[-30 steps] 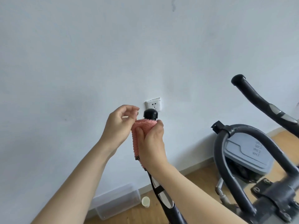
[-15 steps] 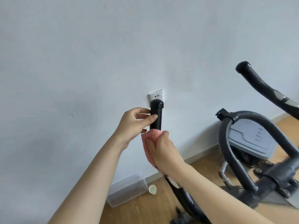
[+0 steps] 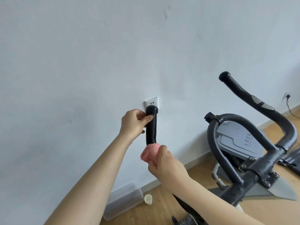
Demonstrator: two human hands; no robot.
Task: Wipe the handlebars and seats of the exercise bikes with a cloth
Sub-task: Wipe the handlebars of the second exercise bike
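Observation:
A black left handlebar grip (image 3: 151, 127) of the exercise bike stands upright in front of the wall. My left hand (image 3: 134, 123) pinches it just below its rounded end cap. My right hand (image 3: 165, 164) is wrapped around the bar lower down, gripping a pink fluffy cloth (image 3: 150, 152) that encircles the bar. The right handlebar (image 3: 253, 101) rises at the right, free of both hands. The curved centre bar (image 3: 227, 127) and clamp (image 3: 258, 169) sit lower right. No seat is visible.
A white wall socket (image 3: 151, 102) sits just behind the grip's tip. On the wooden floor lie a clear plastic box (image 3: 123, 200) and a small white cup (image 3: 148, 199). A grey lidded bin (image 3: 238, 142) stands by the wall. A cable (image 3: 290, 109) hangs far right.
My right hand slid the pink cloth down the grip from its tip, baring the black grip. My left hand moved onto the upper grip and now holds it.

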